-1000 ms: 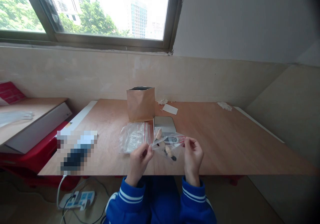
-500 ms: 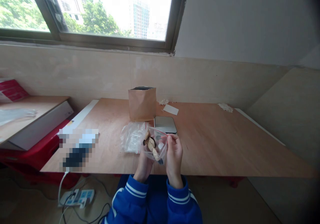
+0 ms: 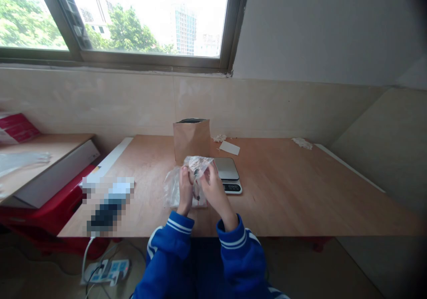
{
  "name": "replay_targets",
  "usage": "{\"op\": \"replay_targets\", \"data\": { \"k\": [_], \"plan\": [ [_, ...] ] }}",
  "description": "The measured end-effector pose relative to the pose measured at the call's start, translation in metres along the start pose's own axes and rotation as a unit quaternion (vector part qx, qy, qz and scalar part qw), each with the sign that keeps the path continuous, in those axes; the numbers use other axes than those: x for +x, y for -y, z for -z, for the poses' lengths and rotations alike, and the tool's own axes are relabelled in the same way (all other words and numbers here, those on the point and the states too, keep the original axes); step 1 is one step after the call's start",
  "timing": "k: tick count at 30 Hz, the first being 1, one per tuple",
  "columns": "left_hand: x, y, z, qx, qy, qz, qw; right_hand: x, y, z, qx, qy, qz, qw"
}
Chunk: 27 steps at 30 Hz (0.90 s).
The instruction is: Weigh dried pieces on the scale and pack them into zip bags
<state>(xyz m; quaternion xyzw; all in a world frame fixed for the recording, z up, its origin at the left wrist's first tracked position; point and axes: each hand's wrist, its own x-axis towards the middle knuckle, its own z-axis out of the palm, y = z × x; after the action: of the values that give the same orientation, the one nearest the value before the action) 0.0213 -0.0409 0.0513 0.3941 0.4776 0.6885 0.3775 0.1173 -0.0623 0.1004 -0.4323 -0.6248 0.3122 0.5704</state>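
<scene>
Both hands grip a clear zip bag point(image 3: 199, 162), held up over the near middle of the table. My left hand point(image 3: 185, 187) has its fingers closed on the bag's left side, the thumb uppermost. On the other side my right hand point(image 3: 212, 184) pinches the bag's right edge. Dark and tan pieces show between the hands, partly hidden; I cannot tell their kind. Under and left of the hands lies a stack of clear zip bags point(image 3: 171, 191). A digital kitchen scale point(image 3: 227, 167) sits just beyond my right hand, its display partly covered by that hand.
A brown paper pouch point(image 3: 191, 139) stands open-topped behind the hands. A white card point(image 3: 230, 147) and crumpled tissue point(image 3: 219, 138) lie near the wall, more tissue point(image 3: 302, 143) at far right. A blurred-out item with a cable is at left, above a power strip point(image 3: 106, 271).
The zip bag has risen and tilted away from me, its pieces now mostly hidden. My left hand came up from beneath it to its left side; my right hand moved left, uncovering the scale's display.
</scene>
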Motion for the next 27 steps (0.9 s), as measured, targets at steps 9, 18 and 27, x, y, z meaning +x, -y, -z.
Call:
{"op": "replay_targets", "data": {
  "k": [9,18,27],
  "plan": [
    [0.037,0.051,0.003,-0.021,-0.043,-0.005,0.999,0.053,-0.062,-0.037,-0.002,0.083,-0.017,0.996],
    [0.038,0.062,0.010,-0.055,-0.095,0.045,0.993,0.043,-0.067,-0.032,-0.081,0.145,-0.089,0.982],
    [0.038,0.070,0.013,-0.065,-0.067,0.030,0.995,0.037,-0.072,-0.040,-0.050,0.169,-0.106,0.979]
  ]
}}
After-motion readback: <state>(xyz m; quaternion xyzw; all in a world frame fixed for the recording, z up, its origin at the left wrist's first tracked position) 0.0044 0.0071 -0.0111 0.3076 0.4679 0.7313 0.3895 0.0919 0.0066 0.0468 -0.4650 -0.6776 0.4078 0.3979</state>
